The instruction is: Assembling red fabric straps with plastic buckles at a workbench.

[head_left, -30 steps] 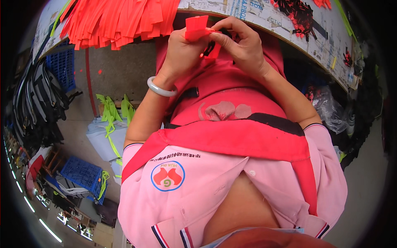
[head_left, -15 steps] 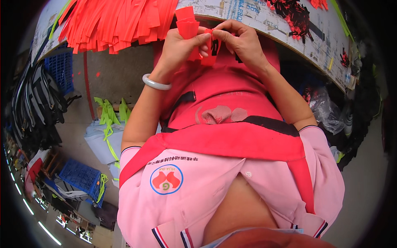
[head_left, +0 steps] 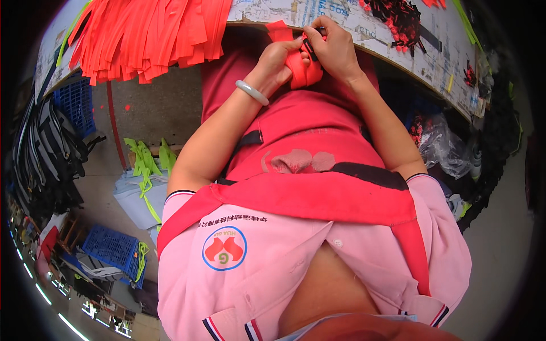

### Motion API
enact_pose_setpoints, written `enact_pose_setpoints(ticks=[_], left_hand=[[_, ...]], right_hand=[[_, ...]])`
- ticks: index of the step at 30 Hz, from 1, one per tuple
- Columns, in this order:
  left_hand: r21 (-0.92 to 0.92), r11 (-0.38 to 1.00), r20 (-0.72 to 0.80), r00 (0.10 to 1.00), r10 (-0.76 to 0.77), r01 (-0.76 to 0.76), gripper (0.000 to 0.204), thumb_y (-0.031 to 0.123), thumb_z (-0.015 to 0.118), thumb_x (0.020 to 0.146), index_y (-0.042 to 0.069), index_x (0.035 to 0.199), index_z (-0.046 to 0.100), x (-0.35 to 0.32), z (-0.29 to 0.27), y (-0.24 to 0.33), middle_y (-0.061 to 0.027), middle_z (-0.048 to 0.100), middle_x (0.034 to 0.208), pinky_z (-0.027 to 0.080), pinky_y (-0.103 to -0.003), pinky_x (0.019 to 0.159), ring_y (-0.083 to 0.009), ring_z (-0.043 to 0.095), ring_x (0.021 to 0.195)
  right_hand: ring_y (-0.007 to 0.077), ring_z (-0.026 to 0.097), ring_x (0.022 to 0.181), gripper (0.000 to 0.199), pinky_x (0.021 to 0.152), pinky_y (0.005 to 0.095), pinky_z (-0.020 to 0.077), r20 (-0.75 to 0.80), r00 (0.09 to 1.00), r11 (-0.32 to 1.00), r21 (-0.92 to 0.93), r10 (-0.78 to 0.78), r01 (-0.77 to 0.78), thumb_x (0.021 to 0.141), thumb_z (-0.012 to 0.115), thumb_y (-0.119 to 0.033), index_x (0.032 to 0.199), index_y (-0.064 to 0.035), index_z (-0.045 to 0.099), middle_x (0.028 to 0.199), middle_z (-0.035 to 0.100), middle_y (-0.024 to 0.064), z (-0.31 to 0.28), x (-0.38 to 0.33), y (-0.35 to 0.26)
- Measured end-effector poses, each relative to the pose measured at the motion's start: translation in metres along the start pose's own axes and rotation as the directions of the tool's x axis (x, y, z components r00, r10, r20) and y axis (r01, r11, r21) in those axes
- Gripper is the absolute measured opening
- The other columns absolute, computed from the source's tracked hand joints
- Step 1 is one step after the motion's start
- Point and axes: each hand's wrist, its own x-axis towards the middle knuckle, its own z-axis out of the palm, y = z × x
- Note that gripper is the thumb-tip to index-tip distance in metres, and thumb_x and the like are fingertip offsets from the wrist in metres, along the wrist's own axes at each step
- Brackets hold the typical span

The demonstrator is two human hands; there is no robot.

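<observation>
Both my hands meet at the table's near edge, gripping the same red-orange strap (head_left: 296, 62). My left hand (head_left: 280, 61), with a pale bangle (head_left: 251, 92) on its wrist, pinches the strap from the left. Closed over the strap's upper end, my right hand (head_left: 335, 50) presses a small black buckle piece (head_left: 310, 48) against it. One loose end of the strap (head_left: 280, 29) sticks up past my left fingers. The rest of the buckle is hidden under my fingers.
A heap of red-orange straps (head_left: 148, 34) hangs over the paper-covered table (head_left: 398, 51) at left. Black buckle parts (head_left: 401, 17) lie at back right. Blue crates (head_left: 111, 250) and neon-green straps (head_left: 145, 165) sit on the floor left; plastic bags (head_left: 446, 148) right.
Both hands have shifted right and slightly down toward the table edge with the strap. The strap end that stood up flat above my left hand is now folded lower between my fingers.
</observation>
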Motion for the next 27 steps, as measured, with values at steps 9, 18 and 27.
enact_pose_setpoints(ticks=[9,18,27], left_hand=[[-0.112,0.993,0.018,0.999,0.036,-0.034,0.015,0.011,0.049,0.096,-0.002,0.101,0.055,-0.002,0.010,0.003,-0.0074,0.059,0.084,0.046,-0.023,0.053,-0.0114,0.053,0.065],[0.405,0.831,-0.031,0.902,0.430,-0.382,0.020,0.009,0.070,0.084,-0.001,0.100,0.064,-0.051,0.028,0.013,-0.0032,0.063,0.072,0.046,-0.022,0.049,-0.0081,0.054,0.053],[0.616,0.642,0.037,0.831,0.556,-0.457,0.010,0.008,0.069,0.085,-0.001,0.091,0.067,-0.074,0.042,0.022,0.0035,0.056,0.066,0.035,-0.019,0.048,-0.0035,0.046,0.053]], right_hand=[[0.0133,0.065,0.054,0.017,0.048,0.0270,0.0488,-0.069,0.981,0.974,-0.152,-0.181,0.169,0.093,0.059,-0.018,0.090,-0.0017,0.059,0.066,0.065,0.0089,0.010,0.011,0.005],[0.0039,0.055,0.063,0.031,0.056,0.0217,0.0450,0.274,0.955,0.918,0.337,0.115,-0.207,0.090,0.066,-0.032,0.089,-0.0002,0.066,0.069,0.061,-0.0013,-0.024,-0.009,-0.016],[0.0062,0.053,0.075,0.024,0.069,0.0256,0.0461,0.364,0.928,0.932,0.356,-0.073,-0.066,0.090,0.062,-0.014,0.110,-0.0014,0.065,0.083,0.066,0.0053,0.008,-0.047,-0.010]])
